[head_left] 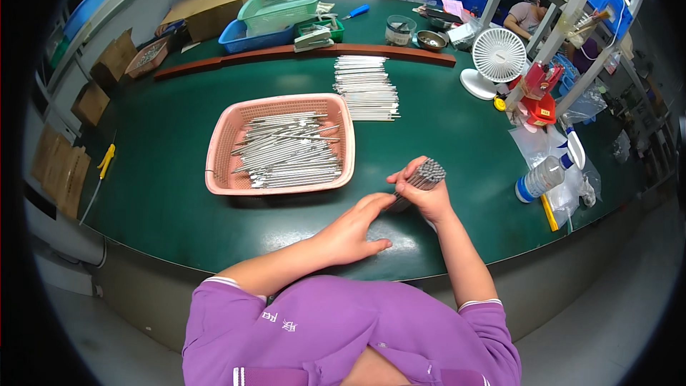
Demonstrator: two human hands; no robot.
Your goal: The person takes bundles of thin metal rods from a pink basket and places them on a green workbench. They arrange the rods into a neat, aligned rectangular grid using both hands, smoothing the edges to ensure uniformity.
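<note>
A bundle of thin metal rods (429,174) stands tilted in my right hand (431,199), whose fingers wrap round it near its upper end. My left hand (357,231) is beside the bundle's lower part, thumb apart and fingers stretched toward the rods; whether the fingertips touch them is hard to make out. Left of my hands sits a pink plastic basket (221,146) holding many loose metal rods (289,154). Beyond my hands, a flat row of similar rods (366,89) lies side by side on the green table (443,125), touching or close to the basket's right side.
A reddish-brown bar (250,57) crosses the table's far part, with a green basket (280,7) and blue tray (254,37) behind it. At the right stand a white fan (499,56) and a spray bottle (541,179). A yellow-handled air gun (106,161) lies left. Two people work beyond.
</note>
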